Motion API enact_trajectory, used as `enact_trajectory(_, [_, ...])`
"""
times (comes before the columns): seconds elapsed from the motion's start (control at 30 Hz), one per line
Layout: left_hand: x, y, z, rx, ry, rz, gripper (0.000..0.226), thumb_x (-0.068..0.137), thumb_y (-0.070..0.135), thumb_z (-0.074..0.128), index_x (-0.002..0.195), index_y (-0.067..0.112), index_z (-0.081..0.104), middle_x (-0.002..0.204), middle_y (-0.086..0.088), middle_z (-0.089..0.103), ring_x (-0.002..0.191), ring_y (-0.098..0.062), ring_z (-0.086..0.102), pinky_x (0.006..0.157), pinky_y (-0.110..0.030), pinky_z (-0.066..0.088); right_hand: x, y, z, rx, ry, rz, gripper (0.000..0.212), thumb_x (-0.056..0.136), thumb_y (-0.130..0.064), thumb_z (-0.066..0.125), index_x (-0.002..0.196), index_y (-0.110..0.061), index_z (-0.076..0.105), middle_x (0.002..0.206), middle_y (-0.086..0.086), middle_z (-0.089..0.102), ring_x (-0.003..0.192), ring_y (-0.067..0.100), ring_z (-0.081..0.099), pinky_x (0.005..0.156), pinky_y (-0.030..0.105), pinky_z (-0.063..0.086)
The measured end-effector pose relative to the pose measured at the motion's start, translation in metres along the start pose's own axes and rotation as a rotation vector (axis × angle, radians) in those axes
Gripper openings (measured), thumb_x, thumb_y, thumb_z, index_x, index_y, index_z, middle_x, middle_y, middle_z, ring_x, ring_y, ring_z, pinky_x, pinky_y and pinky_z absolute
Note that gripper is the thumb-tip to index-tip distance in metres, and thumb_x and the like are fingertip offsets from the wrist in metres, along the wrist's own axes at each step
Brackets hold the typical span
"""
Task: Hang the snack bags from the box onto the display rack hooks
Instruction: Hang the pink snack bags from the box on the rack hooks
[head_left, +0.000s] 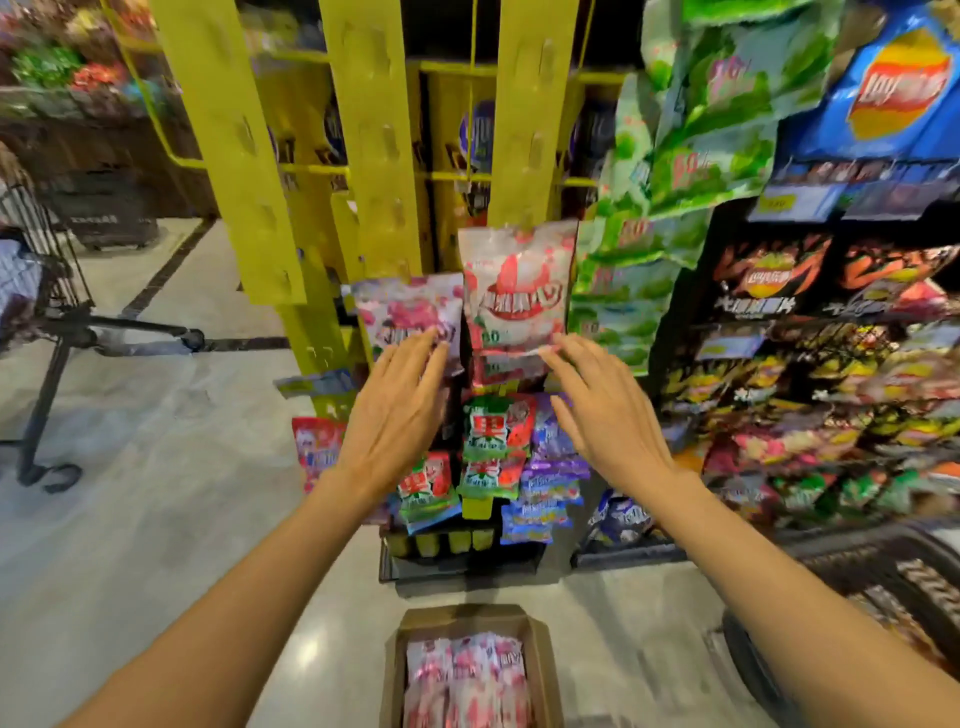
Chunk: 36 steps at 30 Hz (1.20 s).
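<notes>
From the head camera, both hands are up at the yellow display rack (363, 156) — the left hand (395, 415) with fingers straight, its tips at the lower edge of a pink snack bag (410, 317), the right hand (608, 415) likewise spread flat, its fingertips reaching the bottom of a red-and-white snack bag (519, 291) hanging from the right-hand strip. Neither hand grips anything. So at least one bag looks hung, perhaps two; whether the pink one sits on a hook cannot be told. Down on the floor, the cardboard box (545, 654) is packed with pink-and-white bags in a full row — most of the job seems left, and the strips above stand bare.

Labels now: the hanging bags carry a red banner logo, too blurred to read, with what may be "60" in green. To the right a blue chip bag (898, 88) shows a Lay's-style red-and-yellow emblem with Chinese characters, illegible here. The green bags (691, 171) beside it are smeared too.
</notes>
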<state>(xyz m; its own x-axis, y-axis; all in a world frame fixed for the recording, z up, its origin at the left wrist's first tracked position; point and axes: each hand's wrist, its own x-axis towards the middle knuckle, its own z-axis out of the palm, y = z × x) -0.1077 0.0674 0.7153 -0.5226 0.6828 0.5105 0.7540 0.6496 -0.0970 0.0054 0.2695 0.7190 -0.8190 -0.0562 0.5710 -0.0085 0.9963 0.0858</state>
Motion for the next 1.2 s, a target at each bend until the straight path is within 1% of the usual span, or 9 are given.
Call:
enact_trajectory(0.13, [-0.052, 0.012, 0.060, -0.023, -0.111, 0.005, 0.045, 0.088, 0.018, 0.039, 0.122, -0.007, 0.056, 0.126, -0.024, 0.057, 0.114, -0.038, 0.057, 0.096, -0.048, 0.045, -0.062, -0.003, 0.061, 0.012, -0.170, 0.048, 0.049, 0.078, -0.012, 0.072, 0.123, 0.001, 0.058, 0.128, 0.019, 0.057, 0.117, 0.033, 0.056, 0.096, 0.042, 0.046])
enact_trajectory(0.37, [-0.158, 0.026, 0.196, -0.085, -0.307, -0.028, 0.042, 0.085, 0.014, 0.041, 0.117, -0.006, 0.059, 0.118, -0.022, 0.062, 0.108, -0.035, 0.061, 0.095, -0.042, 0.044, -0.175, -0.014, 0.198, 0.122, -0.343, 0.187, 0.041, 0.088, -0.018, 0.046, 0.123, 0.001, 0.057, 0.125, 0.020, 0.057, 0.118, 0.033, 0.052, 0.097, 0.041, 0.040])
enact_trajectory(0.5, [-0.238, 0.029, 0.284, -0.142, -0.462, -0.100, 0.037, 0.083, 0.007, 0.045, 0.112, -0.011, 0.058, 0.112, -0.028, 0.062, 0.101, -0.039, 0.062, 0.090, -0.044, 0.047, -0.245, -0.031, 0.287, 0.184, -0.496, 0.273, 0.041, 0.083, -0.006, 0.061, 0.122, 0.002, 0.055, 0.124, 0.022, 0.056, 0.115, 0.037, 0.054, 0.095, 0.045, 0.045])
enact_trajectory(0.6, [-0.302, 0.041, 0.348, -0.236, -0.596, -0.237, 0.040, 0.085, 0.002, 0.055, 0.122, -0.012, 0.052, 0.123, -0.030, 0.056, 0.109, -0.042, 0.058, 0.097, -0.046, 0.044, -0.306, -0.045, 0.356, 0.223, -0.608, 0.324, 0.044, 0.082, -0.005, 0.064, 0.124, 0.005, 0.054, 0.125, 0.026, 0.056, 0.114, 0.041, 0.055, 0.096, 0.049, 0.044])
enact_trajectory(0.7, [-0.357, 0.059, 0.398, -0.399, -0.672, -0.426, 0.041, 0.098, 0.023, 0.037, 0.134, 0.004, 0.045, 0.138, -0.018, 0.048, 0.125, -0.034, 0.046, 0.106, -0.038, 0.032, -0.361, -0.066, 0.413, 0.280, -0.734, 0.394, 0.041, 0.090, -0.006, 0.056, 0.129, 0.003, 0.049, 0.130, 0.025, 0.051, 0.120, 0.040, 0.049, 0.100, 0.045, 0.040])
enact_trajectory(0.8, [-0.410, 0.075, 0.450, -0.500, -0.679, -0.565, 0.039, 0.101, 0.036, 0.023, 0.121, 0.019, 0.052, 0.125, -0.006, 0.057, 0.107, -0.022, 0.053, 0.092, -0.029, 0.038, -0.410, -0.088, 0.461, 0.366, -0.862, 0.467, 0.040, 0.095, -0.010, 0.045, 0.133, 0.002, 0.044, 0.136, 0.022, 0.045, 0.127, 0.037, 0.041, 0.106, 0.044, 0.034])
enact_trajectory(0.9, [-0.455, 0.089, 0.491, -0.495, -0.856, -0.646, 0.031, 0.100, 0.022, 0.034, 0.123, 0.009, 0.050, 0.125, -0.015, 0.055, 0.107, -0.030, 0.053, 0.089, -0.039, 0.042, -0.456, -0.112, 0.498, 0.405, -1.011, 0.562, 0.039, 0.097, -0.015, 0.039, 0.131, 0.003, 0.046, 0.135, 0.022, 0.047, 0.125, 0.036, 0.044, 0.103, 0.039, 0.034])
enact_trajectory(1.07, [-0.496, 0.113, 0.529, -0.398, -1.149, -0.780, 0.055, 0.091, 0.012, 0.052, 0.140, 0.004, 0.028, 0.141, -0.018, 0.038, 0.126, -0.035, 0.041, 0.100, -0.043, 0.035, -0.508, -0.153, 0.536, 0.484, -1.181, 0.850, 0.038, 0.099, -0.022, 0.040, 0.129, 0.001, 0.045, 0.128, 0.024, 0.053, 0.119, 0.033, 0.049, 0.096, 0.033, 0.035])
enact_trajectory(1.2, [-0.521, 0.127, 0.558, -0.430, -1.186, -1.049, 0.054, 0.095, 0.011, 0.045, 0.142, -0.001, 0.021, 0.143, -0.022, 0.035, 0.129, -0.038, 0.039, 0.106, -0.046, 0.034, -0.520, -0.183, 0.549, 0.550, -1.108, 1.126, 0.046, 0.095, -0.029, 0.052, 0.130, 0.000, 0.047, 0.132, 0.017, 0.050, 0.126, 0.032, 0.044, 0.103, 0.035, 0.037])
